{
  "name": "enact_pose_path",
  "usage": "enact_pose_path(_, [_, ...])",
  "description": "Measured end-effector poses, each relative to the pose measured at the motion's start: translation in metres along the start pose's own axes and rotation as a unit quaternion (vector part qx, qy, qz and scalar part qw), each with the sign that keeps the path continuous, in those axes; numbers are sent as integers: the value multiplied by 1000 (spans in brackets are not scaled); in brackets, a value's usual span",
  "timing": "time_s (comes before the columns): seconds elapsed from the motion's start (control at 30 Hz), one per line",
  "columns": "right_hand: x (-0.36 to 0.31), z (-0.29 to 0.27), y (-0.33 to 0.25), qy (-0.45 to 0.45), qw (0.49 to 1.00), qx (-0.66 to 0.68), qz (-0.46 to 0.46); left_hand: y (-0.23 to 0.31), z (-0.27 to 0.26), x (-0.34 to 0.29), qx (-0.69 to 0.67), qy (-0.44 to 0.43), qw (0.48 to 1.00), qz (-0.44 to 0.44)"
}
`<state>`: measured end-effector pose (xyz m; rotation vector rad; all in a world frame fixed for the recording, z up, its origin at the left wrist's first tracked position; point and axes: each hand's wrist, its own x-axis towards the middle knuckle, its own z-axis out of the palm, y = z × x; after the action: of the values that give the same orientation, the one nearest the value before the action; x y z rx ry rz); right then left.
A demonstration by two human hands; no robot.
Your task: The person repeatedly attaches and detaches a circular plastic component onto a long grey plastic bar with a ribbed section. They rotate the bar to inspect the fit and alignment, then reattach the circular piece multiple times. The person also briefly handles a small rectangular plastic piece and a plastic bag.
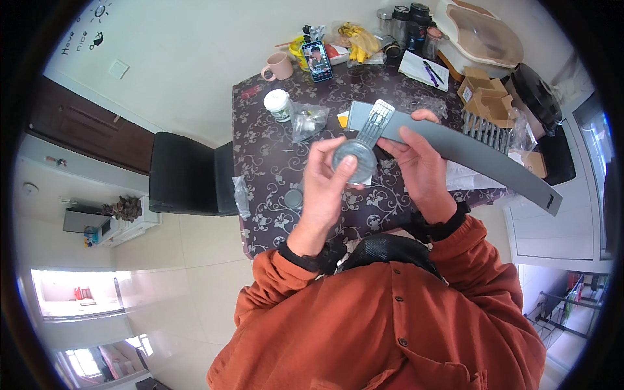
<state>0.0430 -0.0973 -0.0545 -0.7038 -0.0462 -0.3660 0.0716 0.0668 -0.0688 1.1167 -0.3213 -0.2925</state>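
My left hand (325,179) grips a round grey disc-shaped part (354,161), its thumb pressed on the disc's face. From the disc a slotted grey strip (378,120) sticks out away from me. A long, slightly curved grey panel (484,156) is in my right hand (422,169), thumb on top and fingers beneath. It slants down toward the right. The strip overlaps the panel's far end; I cannot tell whether they are joined. On the dark floral table (266,227) a small round grey piece (294,199) lies near my left wrist.
A white tub (277,105) and a clear plastic bag (310,122) lie beyond my left hand. Farther back stand a pink mug (278,66), a phone (317,62) and bananas (359,42). Opened cardboard boxes (487,97) and a ribbed grey part (484,133) are at right. A black chair (185,172) adjoins the left edge.
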Motion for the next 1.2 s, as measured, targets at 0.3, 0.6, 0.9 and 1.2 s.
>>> enact_pose_path(0.3, [2, -2, 6, 3, 1000, 1, 0, -15, 14, -10, -49, 13, 999, -20])
enact_pose_path(0.6, [13, -11, 7, -10, 999, -43, 13, -5, -10, 18, 92, -21, 995, -17])
enact_pose_path(0.9, [11, -10, 21, -42, 997, -43, 48, 19, -19, 54, 72, -56, 992, -88])
enact_pose_path(1.2, [10, -11, 20, -57, 997, -50, 17, 16, -9, 51, 21, -47, 996, -77])
